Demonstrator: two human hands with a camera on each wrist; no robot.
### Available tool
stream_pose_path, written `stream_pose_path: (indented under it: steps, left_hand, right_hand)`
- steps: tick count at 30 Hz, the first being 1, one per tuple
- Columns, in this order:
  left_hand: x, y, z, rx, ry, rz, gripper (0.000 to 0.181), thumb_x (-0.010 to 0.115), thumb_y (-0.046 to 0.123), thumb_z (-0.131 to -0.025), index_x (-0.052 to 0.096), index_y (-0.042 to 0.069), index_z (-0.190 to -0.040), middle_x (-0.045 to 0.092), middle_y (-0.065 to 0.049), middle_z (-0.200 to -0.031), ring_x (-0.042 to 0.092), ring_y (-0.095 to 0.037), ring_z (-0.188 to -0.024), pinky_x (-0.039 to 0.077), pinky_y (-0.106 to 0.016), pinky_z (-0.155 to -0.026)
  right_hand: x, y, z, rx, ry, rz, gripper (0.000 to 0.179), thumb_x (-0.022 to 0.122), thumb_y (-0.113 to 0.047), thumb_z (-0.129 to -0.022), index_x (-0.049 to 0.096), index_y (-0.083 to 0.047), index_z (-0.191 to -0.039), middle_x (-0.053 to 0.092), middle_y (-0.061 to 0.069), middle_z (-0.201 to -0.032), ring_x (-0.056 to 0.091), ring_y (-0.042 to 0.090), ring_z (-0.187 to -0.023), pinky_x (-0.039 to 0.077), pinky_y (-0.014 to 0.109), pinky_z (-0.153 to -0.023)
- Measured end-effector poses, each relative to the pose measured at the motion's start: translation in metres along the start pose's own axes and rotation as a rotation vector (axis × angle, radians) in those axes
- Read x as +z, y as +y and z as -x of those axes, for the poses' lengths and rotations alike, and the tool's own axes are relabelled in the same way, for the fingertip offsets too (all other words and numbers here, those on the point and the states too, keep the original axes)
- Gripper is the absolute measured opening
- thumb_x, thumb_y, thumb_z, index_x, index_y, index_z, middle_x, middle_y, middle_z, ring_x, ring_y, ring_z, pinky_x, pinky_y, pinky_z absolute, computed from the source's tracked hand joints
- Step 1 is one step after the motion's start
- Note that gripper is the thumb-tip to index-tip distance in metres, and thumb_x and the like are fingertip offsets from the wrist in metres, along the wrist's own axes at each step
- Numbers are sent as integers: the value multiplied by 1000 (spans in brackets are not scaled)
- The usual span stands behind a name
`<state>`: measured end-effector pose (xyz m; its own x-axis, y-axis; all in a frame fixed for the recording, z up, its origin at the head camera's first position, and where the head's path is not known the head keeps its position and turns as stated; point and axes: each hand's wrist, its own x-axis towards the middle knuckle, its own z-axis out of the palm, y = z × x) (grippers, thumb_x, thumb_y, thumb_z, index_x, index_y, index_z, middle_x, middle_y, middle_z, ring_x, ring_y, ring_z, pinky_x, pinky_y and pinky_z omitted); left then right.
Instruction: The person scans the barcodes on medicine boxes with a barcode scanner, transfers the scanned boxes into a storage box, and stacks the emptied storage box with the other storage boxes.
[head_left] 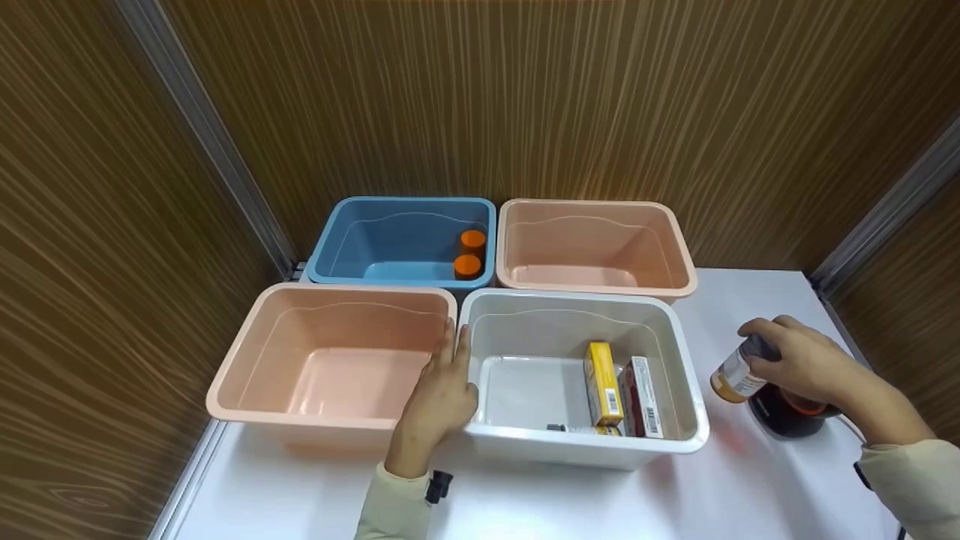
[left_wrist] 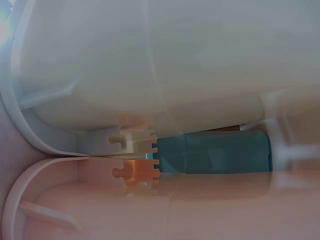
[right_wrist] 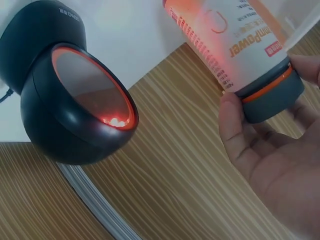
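My right hand (head_left: 806,360) pinches a supplement bottle (head_left: 737,373) by its dark grey cap, right of the white bin (head_left: 694,420). In the right wrist view, the fingers and thumb hold that cap (right_wrist: 275,97), and red light falls on the printed label. Beside the bottle stands a black barcode scanner (right_wrist: 75,115), its round window glowing red. My left hand (head_left: 442,401) rests at the adjoining rims of the white bin and the front pink bin (head_left: 232,352), two fingers stretched forward. From below, the left wrist view shows the undersides of both rims (left_wrist: 47,157); that hand is hidden there.
Inside the white bin are a yellow box (head_left: 602,382), a red-and-white box (head_left: 643,397) and a small item (head_left: 581,429) by the near wall. Behind stand a blue bin (head_left: 322,251) with two orange-capped bottles (head_left: 467,265) and another pink bin (head_left: 686,274). Wood-grain panels (head_left: 480,97) enclose the table.
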<state>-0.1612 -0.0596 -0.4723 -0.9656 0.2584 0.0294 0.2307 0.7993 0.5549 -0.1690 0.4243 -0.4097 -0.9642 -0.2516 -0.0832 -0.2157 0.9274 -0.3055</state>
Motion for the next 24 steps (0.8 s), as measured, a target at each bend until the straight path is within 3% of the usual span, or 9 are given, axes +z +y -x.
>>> stream_pose_path:
  steps: [14,17,24]
  left_hand:
    - [0,-1,-1,11,16,5,78,55,7,-94,16,4,-161,-1,-16,-168,13,-36,-152,20,-53,-118]
    - [-1,-1,-1,9,15,8,78,54,8,-95,15,5,-162,-2,-15,-168,13,-36,-152,20,-52,-118]
    - [-1,2,0,-5,-3,4,79,55,8,-95,13,6,-162,-4,-14,-169,10,-35,-152,18,-52,-119]
  right_hand:
    - [-18,0,2,30,-64,-18,47,71,-18,-87,58,-4,-130,56,27,-114,62,39,-89,55,46,-60]
    - [-27,-4,1,28,-44,18,48,71,-19,-87,58,-3,-131,57,27,-113,62,41,-91,55,49,-63]
    - [-64,-26,-11,-14,107,116,50,74,-17,-85,58,1,-129,59,29,-110,62,41,-87,51,55,-66]
